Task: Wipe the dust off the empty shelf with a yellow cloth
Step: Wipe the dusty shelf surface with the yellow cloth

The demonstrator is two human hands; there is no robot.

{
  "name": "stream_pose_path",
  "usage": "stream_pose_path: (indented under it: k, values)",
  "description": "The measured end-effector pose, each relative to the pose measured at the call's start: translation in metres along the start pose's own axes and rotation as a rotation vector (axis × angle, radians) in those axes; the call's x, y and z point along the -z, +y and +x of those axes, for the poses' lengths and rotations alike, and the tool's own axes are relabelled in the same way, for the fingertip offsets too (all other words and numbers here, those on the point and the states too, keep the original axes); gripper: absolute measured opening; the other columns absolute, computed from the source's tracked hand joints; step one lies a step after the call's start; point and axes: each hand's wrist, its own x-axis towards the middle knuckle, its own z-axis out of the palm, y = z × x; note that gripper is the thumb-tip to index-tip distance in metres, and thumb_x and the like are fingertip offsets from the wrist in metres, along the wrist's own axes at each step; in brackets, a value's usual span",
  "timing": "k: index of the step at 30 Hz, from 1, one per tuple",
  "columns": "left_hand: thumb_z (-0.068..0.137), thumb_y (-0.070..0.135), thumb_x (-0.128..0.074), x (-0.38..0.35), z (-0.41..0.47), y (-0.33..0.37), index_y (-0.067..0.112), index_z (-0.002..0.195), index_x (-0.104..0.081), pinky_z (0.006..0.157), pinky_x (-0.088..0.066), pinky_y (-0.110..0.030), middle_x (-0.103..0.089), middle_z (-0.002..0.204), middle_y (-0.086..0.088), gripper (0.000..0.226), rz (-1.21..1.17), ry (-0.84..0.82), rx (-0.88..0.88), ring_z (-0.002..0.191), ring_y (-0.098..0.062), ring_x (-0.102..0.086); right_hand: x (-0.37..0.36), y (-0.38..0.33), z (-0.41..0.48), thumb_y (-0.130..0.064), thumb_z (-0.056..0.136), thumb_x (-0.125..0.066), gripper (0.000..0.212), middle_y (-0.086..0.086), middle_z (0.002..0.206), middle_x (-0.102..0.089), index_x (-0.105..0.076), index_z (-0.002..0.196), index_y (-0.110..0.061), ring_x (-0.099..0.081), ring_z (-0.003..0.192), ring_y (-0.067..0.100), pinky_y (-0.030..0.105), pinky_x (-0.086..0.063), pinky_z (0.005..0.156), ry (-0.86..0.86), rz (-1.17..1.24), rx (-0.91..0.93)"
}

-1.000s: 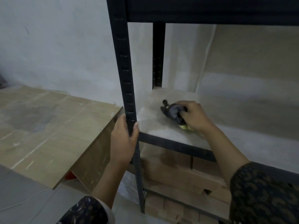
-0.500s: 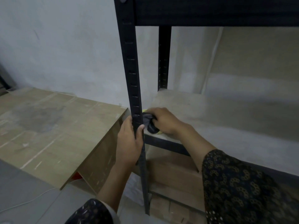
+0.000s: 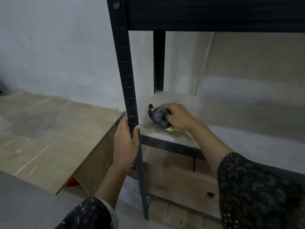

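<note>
The dusty grey shelf board point(image 3: 234, 123) sits in a black metal rack. My right hand point(image 3: 177, 117) grips a bunched cloth point(image 3: 159, 117) and presses it on the board near its front left corner. The cloth looks dark grey on top, with a yellow edge showing under my palm. My left hand point(image 3: 127, 142) holds the rack's black front upright post point(image 3: 127, 83) just below shelf height, fingers wrapped round it.
A tilted brown board point(image 3: 49, 134) leans to the left of the rack. Cardboard boxes point(image 3: 178, 176) fill the level under the shelf. A dark upper shelf point(image 3: 214, 14) overhangs the board. A pale wall stands behind, with a white cable point(image 3: 24, 210) on the floor.
My right hand moved the cloth from mid-board to the front left corner by the post, then back a little to the right and deeper. My left hand stays on the post.
</note>
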Motion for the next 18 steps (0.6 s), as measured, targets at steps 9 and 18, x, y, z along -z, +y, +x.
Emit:
stream_pose_path:
  k: [9, 18]
  values:
    - [0.095, 0.031, -0.052, 0.0, -0.003, 0.002, 0.029, 0.118, -0.047, 0.08, -0.057, -0.044, -0.061, 0.114, -0.001, 0.024, 0.021, 0.014, -0.015, 0.099, -0.016, -0.063, -0.013, 0.002, -0.039, 0.005, 0.083, -0.047, 0.034, 0.009, 0.106, -0.07, -0.069, 0.103, -0.012, -0.064, 0.098, 0.023, 0.043, -0.054, 0.085, -0.285, -0.025, 0.094]
    - [0.095, 0.031, -0.052, -0.005, -0.005, 0.008, 0.025, 0.121, -0.046, 0.085, -0.056, -0.042, -0.059, 0.117, 0.001, 0.028, 0.029, 0.035, 0.015, 0.103, -0.014, -0.06, 0.016, 0.044, -0.05, 0.008, 0.082, -0.043, 0.031, 0.015, 0.097, -0.064, -0.063, 0.102, -0.006, -0.061, 0.095, 0.032, 0.026, -0.039, 0.071, 0.189, -0.096, -0.242]
